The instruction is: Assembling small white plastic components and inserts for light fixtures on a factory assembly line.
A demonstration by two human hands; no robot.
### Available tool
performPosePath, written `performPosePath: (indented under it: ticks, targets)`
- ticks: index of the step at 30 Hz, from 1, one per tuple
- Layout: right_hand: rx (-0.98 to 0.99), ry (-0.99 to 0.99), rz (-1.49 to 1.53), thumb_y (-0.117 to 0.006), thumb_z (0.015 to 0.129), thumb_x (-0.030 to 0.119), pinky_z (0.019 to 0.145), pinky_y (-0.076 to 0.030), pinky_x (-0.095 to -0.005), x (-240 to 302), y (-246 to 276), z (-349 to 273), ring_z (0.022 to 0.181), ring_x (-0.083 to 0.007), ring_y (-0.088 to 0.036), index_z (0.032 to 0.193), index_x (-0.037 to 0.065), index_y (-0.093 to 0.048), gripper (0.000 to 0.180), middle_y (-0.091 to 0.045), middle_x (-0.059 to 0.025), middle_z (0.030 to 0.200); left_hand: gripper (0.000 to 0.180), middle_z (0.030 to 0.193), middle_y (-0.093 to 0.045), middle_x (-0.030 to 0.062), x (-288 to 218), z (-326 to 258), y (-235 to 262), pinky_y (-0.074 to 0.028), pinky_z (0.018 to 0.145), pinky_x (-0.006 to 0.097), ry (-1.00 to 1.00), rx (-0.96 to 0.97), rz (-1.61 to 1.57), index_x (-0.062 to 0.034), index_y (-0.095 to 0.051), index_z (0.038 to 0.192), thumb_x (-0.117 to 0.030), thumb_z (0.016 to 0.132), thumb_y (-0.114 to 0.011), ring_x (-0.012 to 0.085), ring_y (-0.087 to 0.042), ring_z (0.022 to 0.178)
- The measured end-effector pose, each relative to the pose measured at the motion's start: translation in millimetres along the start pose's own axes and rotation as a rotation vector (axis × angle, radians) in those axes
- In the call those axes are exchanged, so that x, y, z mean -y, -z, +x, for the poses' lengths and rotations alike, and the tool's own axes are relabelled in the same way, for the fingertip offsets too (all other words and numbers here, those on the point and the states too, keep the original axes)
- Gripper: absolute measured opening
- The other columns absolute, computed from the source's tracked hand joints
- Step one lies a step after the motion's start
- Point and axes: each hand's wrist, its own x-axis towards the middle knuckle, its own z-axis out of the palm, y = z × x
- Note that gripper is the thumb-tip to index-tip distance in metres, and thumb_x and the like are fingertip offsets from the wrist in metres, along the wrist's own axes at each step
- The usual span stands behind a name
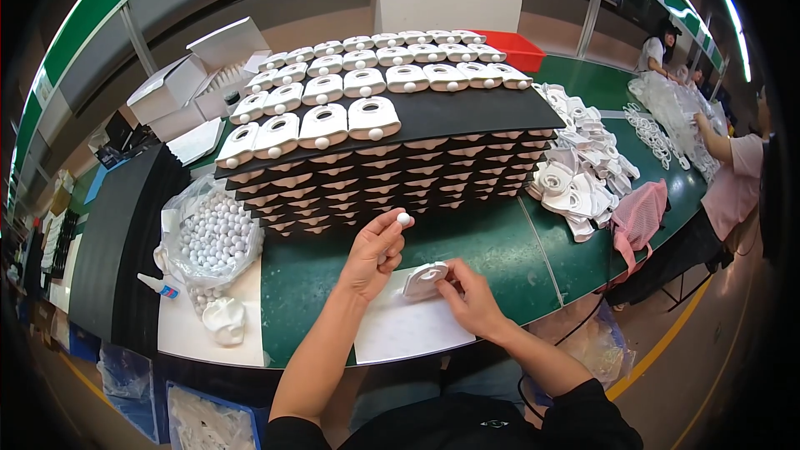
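Observation:
Between thumb and fingertips, my left hand [373, 255] pinches a small white ball [404, 218], held up over the table. More may sit in the curled fingers below, but I cannot make it out. Lower and to the right, my right hand [472, 298] grips a flat white plastic part with a round hole [425, 280] by its right edge, tilted above a white sheet [408, 325]. Ahead stands a tall stack of black boards [467, 123], layered with such parts. On its top lie rows of white parts [325, 123], each with a ball at its front edge.
At left are a clear bag of white balls [215, 229], a small glue bottle [158, 286] and black boards [117, 250]. Loose white parts [579, 162] and a pink mesh bag [640, 221] lie right. Behind are a red bin [518, 52] and co-workers [729, 150].

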Motion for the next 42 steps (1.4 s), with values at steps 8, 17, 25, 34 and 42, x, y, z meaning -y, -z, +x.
performPosePath:
  ticks: [8,17,25,34,42]
  targets:
    - [0.005,0.285,-0.299,-0.054,0.078,0.000,0.060,-0.043,-0.0276,3,-6,1,0.068,-0.0195,-0.055,0.094,-0.001,-0.052,0.016,-0.053,-0.0110,0.079,0.025,0.098,-0.058,0.0026,0,0,-1,-0.021,0.039,0.014,0.002,0.017,0.009,-0.0101,-0.055,0.109,-0.010,0.084,-0.057,0.0022,-0.032,0.053]
    - [0.039,-0.188,0.961,-0.046,0.091,0.012,0.082,-0.042,-0.0315,-14,15,13,0.096,-0.0159,-0.053,0.105,0.012,-0.047,0.014,-0.056,-0.0044,0.103,0.017,0.091,-0.057,0.0020,2,-3,-11,-0.021,0.039,0.014,0.038,-0.025,0.185,-0.0085,-0.055,0.101,-0.012,0.084,-0.057,0.0024,-0.037,0.055]
    - [0.048,-0.242,1.217,-0.046,0.091,0.014,0.084,-0.042,-0.0325,-13,25,14,0.099,-0.0148,-0.051,0.106,0.012,-0.049,0.015,-0.055,-0.0032,0.105,0.014,0.075,-0.054,-0.0006,6,-7,-13,-0.025,0.043,0.014,0.026,0.031,0.289,-0.0084,-0.056,0.094,-0.016,0.083,-0.061,0.0024,-0.037,0.054]
    - [-0.074,0.667,-0.032,-0.063,0.065,-0.005,0.080,-0.044,-0.0315,4,49,16,0.092,-0.0240,-0.054,0.085,0.007,-0.053,0.026,-0.061,-0.0077,0.103,0.029,0.087,-0.059,0.0021,3,-8,-19,-0.027,0.043,0.013,0.086,0.014,0.194,-0.0087,-0.056,0.112,-0.014,0.084,-0.059,0.0028,-0.038,0.055]
    - [-0.048,0.998,-0.511,-0.063,0.058,-0.007,0.076,-0.048,-0.0303,11,61,11,0.092,-0.0242,-0.055,0.080,0.008,-0.054,0.027,-0.061,-0.0057,0.102,0.030,0.089,-0.059,0.0019,5,-11,-19,-0.027,0.043,0.014,0.019,0.056,0.163,-0.0086,-0.057,0.106,-0.004,0.077,-0.063,0.0019,-0.037,0.053]
